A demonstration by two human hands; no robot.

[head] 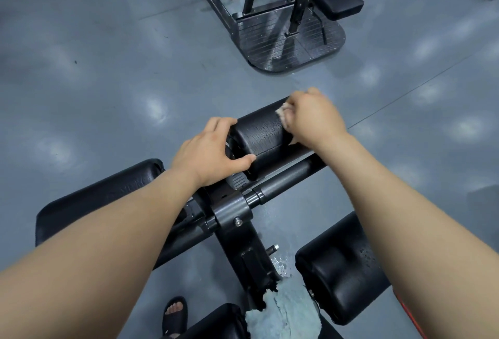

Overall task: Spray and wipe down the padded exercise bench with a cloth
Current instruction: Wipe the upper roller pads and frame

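Blue towel [286,309] draped over the bench frame [232,214] below me, beyond it my left hand [213,149] grips the left end of the roller pad [262,136], right hand [313,117] clenched round a small pale cloth [282,113] pressed on its top right.

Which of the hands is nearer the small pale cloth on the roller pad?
Right. The right hand holds the cloth on the roller pad, at its right end; the left hand grips the other end, clear of the cloth.
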